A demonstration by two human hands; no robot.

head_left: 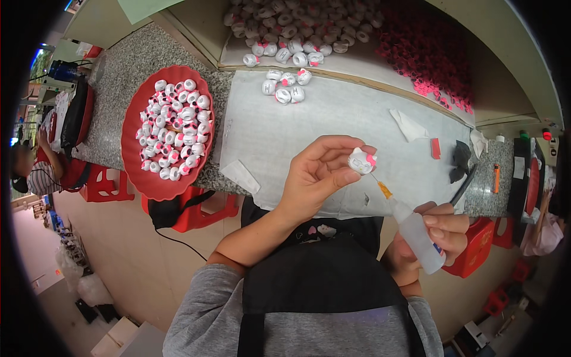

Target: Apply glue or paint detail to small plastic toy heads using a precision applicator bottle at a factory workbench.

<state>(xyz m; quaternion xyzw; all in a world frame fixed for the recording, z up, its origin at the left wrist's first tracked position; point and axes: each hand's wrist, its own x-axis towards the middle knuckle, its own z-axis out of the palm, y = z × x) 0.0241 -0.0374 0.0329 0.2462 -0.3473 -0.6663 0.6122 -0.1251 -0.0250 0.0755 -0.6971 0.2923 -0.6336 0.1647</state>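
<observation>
Between the fingertips of my left hand (324, 172) is a small white cat-shaped head (361, 160) with a pink bow. My right hand (443, 232) grips a translucent squeeze bottle (418, 235), tilted up to the left. Its orange nozzle base (385, 190) carries a thin needle tip, which points at the lower edge of the cat head. Whether the needle touches the piece I cannot tell. Both hands are over the near part of a white sheet (273, 143) on the worktop.
A red scalloped tray (132, 160) of similar heads stands at left. Several loose heads (283, 94) lie at the sheet's far edge. Behind, a shelf holds piled white heads (309, 24) and pink pieces (416, 53). Paper scraps (408, 125) and a red strip (435, 149) lie at right.
</observation>
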